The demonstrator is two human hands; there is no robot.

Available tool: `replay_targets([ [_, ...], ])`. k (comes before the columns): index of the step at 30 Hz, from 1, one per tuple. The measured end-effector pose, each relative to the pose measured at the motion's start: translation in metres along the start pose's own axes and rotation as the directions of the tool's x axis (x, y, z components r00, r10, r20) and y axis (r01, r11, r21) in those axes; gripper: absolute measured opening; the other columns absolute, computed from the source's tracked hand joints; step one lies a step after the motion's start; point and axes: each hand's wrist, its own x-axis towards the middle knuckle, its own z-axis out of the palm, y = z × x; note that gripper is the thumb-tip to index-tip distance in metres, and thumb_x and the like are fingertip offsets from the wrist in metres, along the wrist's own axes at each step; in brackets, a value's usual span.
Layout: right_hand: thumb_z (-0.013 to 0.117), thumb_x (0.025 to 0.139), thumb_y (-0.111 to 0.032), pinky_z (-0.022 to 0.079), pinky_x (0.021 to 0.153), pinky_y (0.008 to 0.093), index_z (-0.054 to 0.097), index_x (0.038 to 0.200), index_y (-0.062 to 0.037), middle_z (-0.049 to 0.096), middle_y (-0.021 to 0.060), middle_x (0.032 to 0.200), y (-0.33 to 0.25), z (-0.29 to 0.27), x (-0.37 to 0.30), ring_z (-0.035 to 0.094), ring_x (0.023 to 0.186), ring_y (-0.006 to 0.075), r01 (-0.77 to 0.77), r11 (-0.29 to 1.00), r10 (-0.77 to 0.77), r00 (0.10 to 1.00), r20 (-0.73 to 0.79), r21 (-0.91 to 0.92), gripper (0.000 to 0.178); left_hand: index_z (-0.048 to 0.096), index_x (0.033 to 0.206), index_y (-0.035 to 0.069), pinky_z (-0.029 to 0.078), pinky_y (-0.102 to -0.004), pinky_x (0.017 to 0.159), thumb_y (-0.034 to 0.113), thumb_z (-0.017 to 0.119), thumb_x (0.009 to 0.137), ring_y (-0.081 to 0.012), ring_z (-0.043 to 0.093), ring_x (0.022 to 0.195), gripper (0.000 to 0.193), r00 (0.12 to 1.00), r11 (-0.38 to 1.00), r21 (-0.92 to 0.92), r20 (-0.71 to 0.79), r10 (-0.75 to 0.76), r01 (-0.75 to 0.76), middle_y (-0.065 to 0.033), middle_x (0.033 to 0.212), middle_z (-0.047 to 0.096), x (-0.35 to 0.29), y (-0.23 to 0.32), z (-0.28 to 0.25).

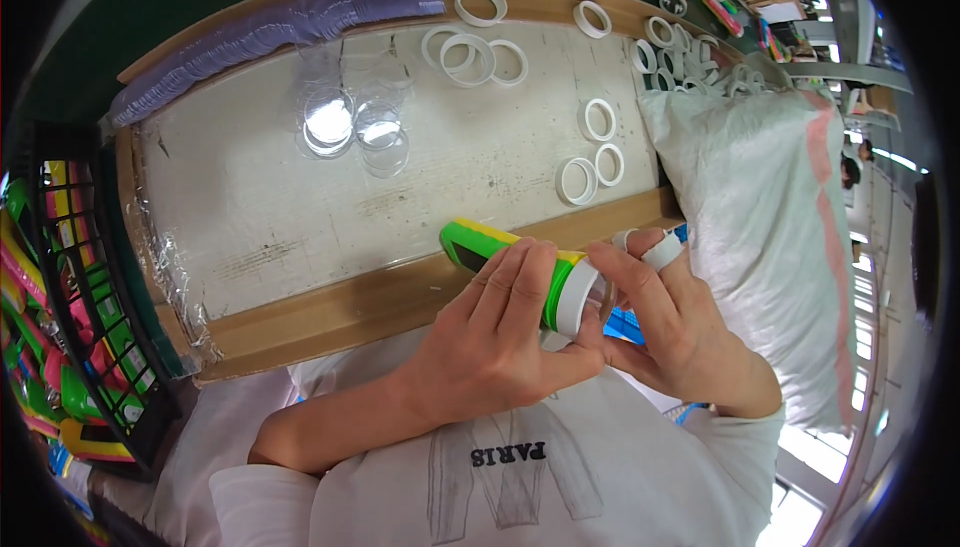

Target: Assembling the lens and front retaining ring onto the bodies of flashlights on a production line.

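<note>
My left hand (497,337) is wrapped around a green and yellow flashlight (468,245) with a dark panel on its side. The flashlight lies tilted, its wide end with a white rim (573,299) toward my right hand (672,317). My right thumb and index finger pinch what looks like a clear disc (603,294) at that rim; its outline is partly hidden. White bands, looking like a ring (662,250), sit around other fingers of my right hand.
A shallow cardboard tray (300,332) holds loose clear discs (380,142), a long row of stacked discs (270,22) and several white rings (578,181). A black basket (95,297) of colourful flashlights stands left. At right, a white sack (745,177) has more rings (690,57) at its mouth.
</note>
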Motion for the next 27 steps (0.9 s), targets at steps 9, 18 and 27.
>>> replay_targets([
  [9, 0.074, 0.073, -0.008, 0.052, 0.066, 0.0328, 0.052, 0.124, 0.0095, 0.052, 0.0166, 0.104, 0.017, 0.013, -0.022, 0.060, 0.082, 0.0279, 0.319, 0.925, -0.318, 0.947, 0.037, -0.209, 0.058, 0.064, 0.085, 0.005, 0.057, -0.0355, 0.076, 0.012, 0.072, 0.063, -0.0316, 0.065, 0.090, 0.024, 0.994, 0.997, -0.039, 0.090, 0.067, -0.063, -0.0218, 0.105, 0.059, -0.003, 0.006, -0.002],
  [18, 0.075, 0.076, -0.020, 0.049, 0.057, 0.0302, 0.045, 0.128, 0.0054, 0.049, 0.0184, 0.104, 0.008, 0.022, -0.009, 0.060, 0.070, 0.0228, 0.000, 1.000, -0.003, 0.981, -0.194, -0.013, 0.066, 0.052, 0.118, 0.012, 0.049, -0.0423, 0.093, 0.006, 0.065, 0.072, -0.0329, 0.059, 0.104, 0.048, 0.985, 0.953, -0.301, 0.146, 0.093, -0.045, -0.0193, 0.111, 0.056, -0.006, -0.033, 0.016],
  [27, 0.073, 0.072, -0.022, 0.048, 0.083, 0.0476, 0.049, 0.117, 0.0051, 0.050, 0.0269, 0.112, 0.018, 0.037, 0.027, 0.054, 0.104, 0.0405, 0.237, 0.963, -0.174, 0.912, -0.371, 0.129, 0.058, 0.052, 0.088, 0.003, 0.046, -0.0363, 0.063, 0.016, 0.070, 0.063, -0.0289, 0.057, 0.070, 0.033, 0.956, 0.983, -0.181, 0.290, 0.039, 0.015, -0.0102, 0.078, 0.054, 0.001, -0.045, 0.013],
])
